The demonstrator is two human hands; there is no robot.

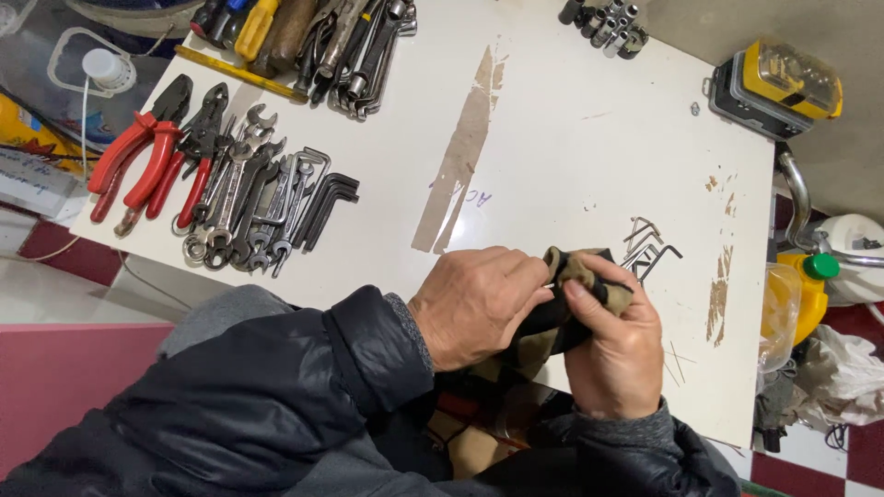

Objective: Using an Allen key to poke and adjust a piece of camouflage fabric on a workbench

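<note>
White tabletop (552,138) seen from above, scuffed and marked by a strip of brown tape residue (460,152) running down its middle. Near the front edge both hands meet over a crumpled cloth (578,276) of tan and black patches. Left hand (474,304), knuckles up, is curled closed over the cloth's left side; right hand (615,345) is clenched on its right side, thumb pressed across the top fold. A thin pale sliver shows between the two thumbs; what it is cannot be told. Both arms wear dark padded sleeves (304,387) with grey knit cuffs.

Just beyond the cloth, touching or nearly touching its far edge, lies a small cluster of hex keys (649,244). Well apart, at the table's left: red-handled pliers (138,161), a row of combination spanners (244,198), and a set of larger black hex keys (327,202). Along the far edge: screwdrivers with coloured handles (249,28), further wrenches (364,51), and a group of sockets (603,23). Off the table's right corner sit a yellow and black case (778,87) and, lower, a yellow bottle with a green cap (810,285)
</note>
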